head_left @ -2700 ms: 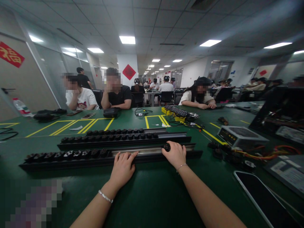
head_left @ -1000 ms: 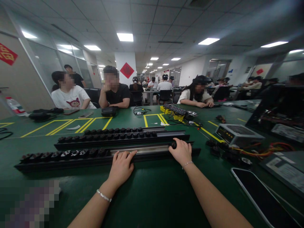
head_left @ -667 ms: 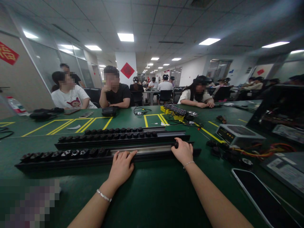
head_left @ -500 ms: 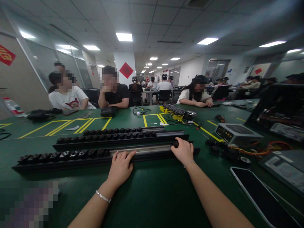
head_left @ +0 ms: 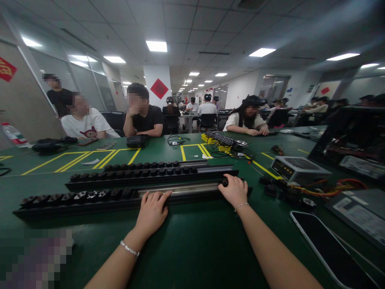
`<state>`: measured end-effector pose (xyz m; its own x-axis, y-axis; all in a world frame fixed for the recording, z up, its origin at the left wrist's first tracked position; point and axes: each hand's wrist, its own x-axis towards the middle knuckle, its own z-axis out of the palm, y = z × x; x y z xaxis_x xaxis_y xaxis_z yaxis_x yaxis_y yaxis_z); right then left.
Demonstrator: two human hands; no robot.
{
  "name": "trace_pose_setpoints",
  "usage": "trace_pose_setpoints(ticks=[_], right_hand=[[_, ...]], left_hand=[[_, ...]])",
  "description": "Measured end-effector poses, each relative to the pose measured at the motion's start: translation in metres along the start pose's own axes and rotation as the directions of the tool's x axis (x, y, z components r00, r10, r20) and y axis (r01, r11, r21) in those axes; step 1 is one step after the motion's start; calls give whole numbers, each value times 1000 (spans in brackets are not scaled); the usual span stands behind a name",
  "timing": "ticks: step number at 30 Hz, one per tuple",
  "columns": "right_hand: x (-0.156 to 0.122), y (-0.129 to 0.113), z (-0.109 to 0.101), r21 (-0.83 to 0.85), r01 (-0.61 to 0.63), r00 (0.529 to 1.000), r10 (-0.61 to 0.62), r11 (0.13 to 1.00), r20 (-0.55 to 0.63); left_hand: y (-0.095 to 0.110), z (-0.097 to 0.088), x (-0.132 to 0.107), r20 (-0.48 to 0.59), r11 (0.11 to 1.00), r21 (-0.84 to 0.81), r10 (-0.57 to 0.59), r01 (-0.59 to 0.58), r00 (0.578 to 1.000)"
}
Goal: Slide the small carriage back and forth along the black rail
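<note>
The nearest black rail [head_left: 192, 188] lies lengthwise across the green table, with a row of black, knob-like round parts [head_left: 80, 195] filling its left half. My left hand [head_left: 152, 211] rests on the rail's front edge just right of that row, its fingers spread and lying over the channel. Toward the rail's right end, my right hand [head_left: 235, 190] has its fingers closed around a small black round part [head_left: 225, 182], which is partly hidden. Behind it lie two more rails, the middle rail [head_left: 210, 176] and the far rail [head_left: 192, 162], both carrying similar parts.
Right of the rails are a grey power supply unit [head_left: 300, 168] with cables, loose black parts [head_left: 269, 186], a phone [head_left: 327, 245] and a metal case [head_left: 357, 212]. A power strip [head_left: 221, 139] and yellow tape lie farther back. People sit across the table [head_left: 192, 257].
My right hand has shifted slightly right along the rail with the black round part. My left hand stays put. At back left, a standing person has come into fuller view, farther left.
</note>
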<state>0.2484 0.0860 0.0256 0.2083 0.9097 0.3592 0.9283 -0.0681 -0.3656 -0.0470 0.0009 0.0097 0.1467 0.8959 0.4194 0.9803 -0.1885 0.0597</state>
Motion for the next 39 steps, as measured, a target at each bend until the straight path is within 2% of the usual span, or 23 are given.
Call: trace_pose_setpoints(ticks=[30,39], right_hand=[[8,18,-7,54,-41,999,41,998,7],[11,26,-7,5,-83,996,83,996,36]], left_hand=[[0,-1,0,9,1000,6,11,-11,1000],[-1,0,0,-11,1000,13,14,-14,1000]])
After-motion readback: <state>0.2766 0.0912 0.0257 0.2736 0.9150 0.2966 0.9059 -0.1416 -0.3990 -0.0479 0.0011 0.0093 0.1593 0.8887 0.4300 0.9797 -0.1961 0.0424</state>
